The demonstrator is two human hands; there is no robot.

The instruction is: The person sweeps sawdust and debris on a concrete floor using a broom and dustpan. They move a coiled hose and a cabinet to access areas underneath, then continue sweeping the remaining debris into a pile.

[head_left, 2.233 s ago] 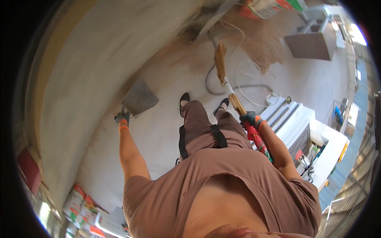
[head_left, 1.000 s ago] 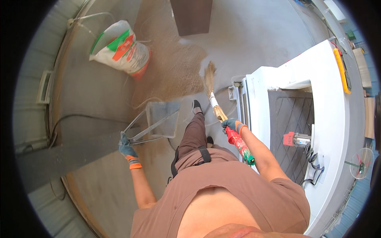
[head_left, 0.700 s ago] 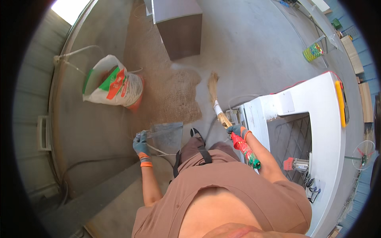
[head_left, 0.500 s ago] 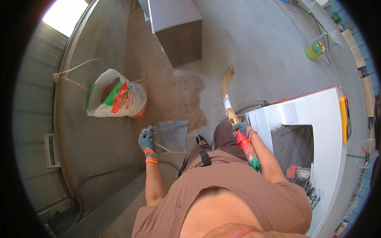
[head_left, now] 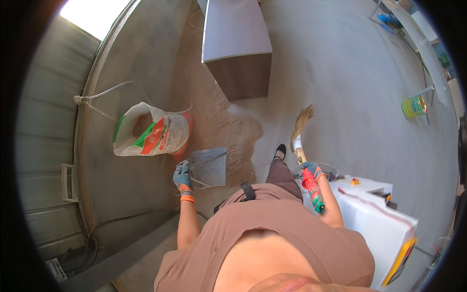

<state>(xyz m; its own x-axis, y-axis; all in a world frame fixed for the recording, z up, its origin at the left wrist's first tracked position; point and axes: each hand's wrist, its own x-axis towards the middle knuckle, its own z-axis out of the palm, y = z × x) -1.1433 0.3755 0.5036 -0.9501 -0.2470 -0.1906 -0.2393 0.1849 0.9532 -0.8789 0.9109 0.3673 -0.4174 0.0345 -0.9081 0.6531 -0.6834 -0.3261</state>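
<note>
My left hand (head_left: 183, 176) wears a grey glove with an orange cuff and is closed on the handle of a flat grey dustpan (head_left: 209, 168). The pan is held low in front of me, beside the brown dust (head_left: 241, 136) spread over the floor. In my right hand (head_left: 312, 171), gloved alike, is a straw broom (head_left: 302, 121) with a white band and a red-and-green wrapped handle. Its bristles point away from me, to the right of the dust. Beyond my left hand stands an open woven sack (head_left: 172, 134), white, red and green, with brown material inside.
A grey box-shaped cabinet (head_left: 238, 75) stands ahead at the dust's far edge. Close on my right is a white machine (head_left: 374, 219) with a yellow-edged panel. A ribbed wall (head_left: 48, 146) runs along the left, with a dark cable near its foot. A green-yellow can (head_left: 414, 107) is at far right.
I have stepped forward, and one foot now shows ahead near the broom. The white machine has slid back in view at lower right. Both hands keep their hold on dustpan and broom.
</note>
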